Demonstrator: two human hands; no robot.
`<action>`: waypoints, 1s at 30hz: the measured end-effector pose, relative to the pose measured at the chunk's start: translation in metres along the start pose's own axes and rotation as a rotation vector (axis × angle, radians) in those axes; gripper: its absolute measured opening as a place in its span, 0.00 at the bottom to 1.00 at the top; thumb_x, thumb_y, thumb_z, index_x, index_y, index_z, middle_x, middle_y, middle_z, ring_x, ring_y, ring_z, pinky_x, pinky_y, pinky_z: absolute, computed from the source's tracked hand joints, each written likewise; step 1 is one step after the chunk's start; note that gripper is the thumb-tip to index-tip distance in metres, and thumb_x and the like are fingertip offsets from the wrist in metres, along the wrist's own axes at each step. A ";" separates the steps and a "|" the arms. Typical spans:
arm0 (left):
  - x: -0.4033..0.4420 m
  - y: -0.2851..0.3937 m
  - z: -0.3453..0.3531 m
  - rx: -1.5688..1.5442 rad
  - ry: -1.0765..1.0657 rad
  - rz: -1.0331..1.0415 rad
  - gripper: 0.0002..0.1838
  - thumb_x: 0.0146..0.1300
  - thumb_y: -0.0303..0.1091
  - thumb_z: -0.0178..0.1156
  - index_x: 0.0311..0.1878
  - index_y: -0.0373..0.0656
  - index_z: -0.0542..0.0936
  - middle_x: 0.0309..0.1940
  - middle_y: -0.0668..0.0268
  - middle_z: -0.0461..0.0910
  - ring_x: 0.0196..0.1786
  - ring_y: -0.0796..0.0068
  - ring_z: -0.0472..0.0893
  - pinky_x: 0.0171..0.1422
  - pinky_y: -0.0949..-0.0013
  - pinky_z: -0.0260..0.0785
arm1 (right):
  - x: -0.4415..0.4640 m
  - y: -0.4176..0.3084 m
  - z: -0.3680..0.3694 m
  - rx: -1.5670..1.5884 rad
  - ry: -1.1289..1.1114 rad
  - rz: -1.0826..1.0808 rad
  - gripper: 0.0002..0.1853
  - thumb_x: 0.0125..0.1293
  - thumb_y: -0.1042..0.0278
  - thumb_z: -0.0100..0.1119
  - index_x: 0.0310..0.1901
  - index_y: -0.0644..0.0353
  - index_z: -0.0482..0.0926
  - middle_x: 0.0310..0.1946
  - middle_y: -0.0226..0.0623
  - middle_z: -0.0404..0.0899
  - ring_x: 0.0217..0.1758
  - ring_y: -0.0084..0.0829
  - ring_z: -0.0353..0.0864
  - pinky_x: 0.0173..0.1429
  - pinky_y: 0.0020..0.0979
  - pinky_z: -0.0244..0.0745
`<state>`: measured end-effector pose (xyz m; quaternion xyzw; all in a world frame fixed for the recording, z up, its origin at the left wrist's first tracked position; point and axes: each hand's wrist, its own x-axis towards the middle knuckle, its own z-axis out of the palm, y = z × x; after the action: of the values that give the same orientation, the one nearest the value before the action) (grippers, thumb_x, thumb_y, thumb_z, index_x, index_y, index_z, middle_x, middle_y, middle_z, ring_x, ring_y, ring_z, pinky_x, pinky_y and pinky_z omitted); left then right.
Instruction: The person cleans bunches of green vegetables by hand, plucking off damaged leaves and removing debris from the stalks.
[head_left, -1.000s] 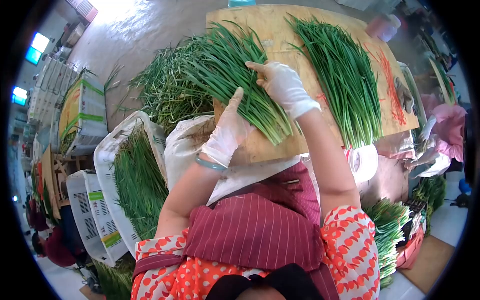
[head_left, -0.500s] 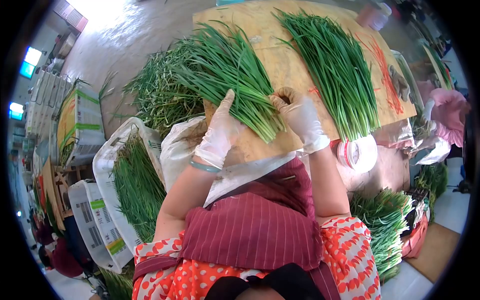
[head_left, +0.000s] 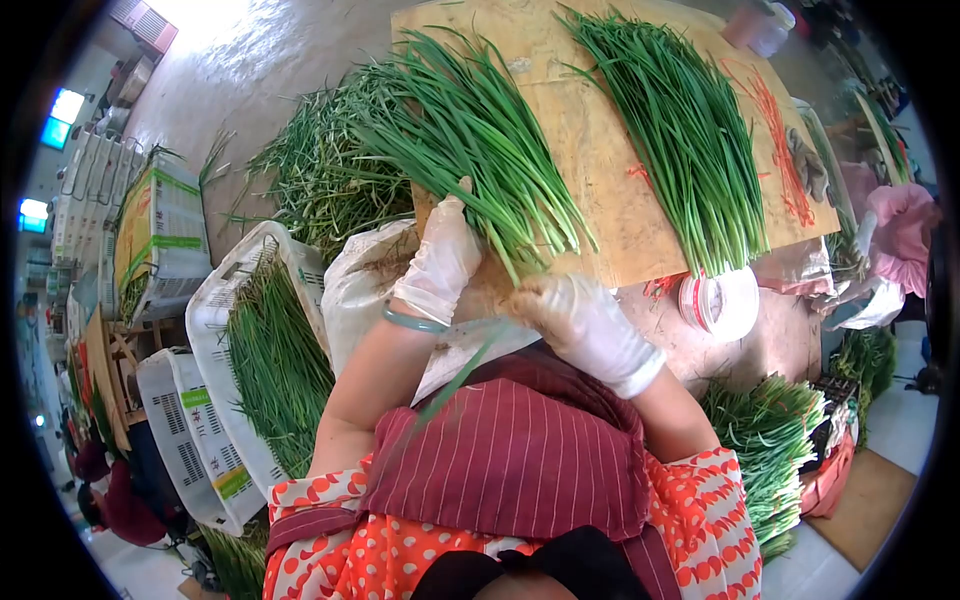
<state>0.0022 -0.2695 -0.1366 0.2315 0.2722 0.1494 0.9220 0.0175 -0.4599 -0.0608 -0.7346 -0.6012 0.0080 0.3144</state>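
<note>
A loose bunch of long green stalks [head_left: 490,140] lies on the left part of the wooden board [head_left: 600,215], pale ends toward me. My left hand [head_left: 443,255], in a whitish glove, holds the lower left side of this bunch, thumb on top. At the pale ends, just off the board's front edge, is my gloved right hand [head_left: 575,315], its fingers closed. A single green leaf [head_left: 460,378] trails from it over my apron. To the right a second, larger bunch [head_left: 690,145] lies on the board, touched by neither hand.
Red ties [head_left: 785,150] and a grey glove [head_left: 808,165] lie at the board's right. A white tub [head_left: 718,303] is below its front edge. Loose greens [head_left: 335,165] are heaped left, above a white crate [head_left: 207,300] of greens. Another person in dark red [head_left: 135,505] is far left.
My right hand has moved from the bunch's right side down toward me, now closed with a trailing leaf. My left hand stays at the bunch, whose pale ends look more spread.
</note>
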 end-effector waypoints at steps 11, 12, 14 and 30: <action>-0.005 0.006 0.004 -0.148 -0.074 -0.062 0.14 0.68 0.37 0.44 0.51 0.41 0.70 0.49 0.62 0.74 0.50 0.64 0.74 0.57 0.58 0.68 | 0.027 0.036 -0.012 0.654 0.009 0.834 0.13 0.60 0.60 0.56 0.41 0.60 0.79 0.20 0.35 0.75 0.24 0.28 0.73 0.33 0.30 0.68; -0.008 0.007 0.008 -0.161 -0.064 -0.072 0.14 0.69 0.38 0.42 0.52 0.41 0.69 0.51 0.62 0.73 0.52 0.64 0.73 0.59 0.57 0.66 | 0.034 0.041 -0.005 0.655 0.010 0.832 0.13 0.60 0.60 0.56 0.41 0.60 0.79 0.20 0.35 0.75 0.24 0.28 0.73 0.33 0.30 0.68; -0.011 0.008 0.009 -0.171 -0.052 -0.080 0.15 0.69 0.38 0.41 0.53 0.41 0.69 0.52 0.61 0.72 0.54 0.64 0.72 0.61 0.57 0.64 | 0.045 0.048 0.006 0.305 -0.197 0.710 0.10 0.61 0.66 0.57 0.39 0.64 0.78 0.26 0.31 0.76 0.26 0.19 0.70 0.32 0.23 0.66; -0.008 0.007 0.004 -0.164 -0.164 -0.094 0.15 0.62 0.34 0.56 0.50 0.42 0.71 0.46 0.66 0.75 0.50 0.69 0.74 0.59 0.63 0.67 | 0.035 0.057 0.020 0.711 -0.025 0.724 0.08 0.63 0.66 0.55 0.36 0.63 0.75 0.22 0.38 0.76 0.27 0.28 0.74 0.33 0.28 0.69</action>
<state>-0.0030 -0.2682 -0.1268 0.1537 0.1932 0.1085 0.9629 0.0696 -0.4246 -0.0915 -0.7434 -0.2717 0.3295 0.5147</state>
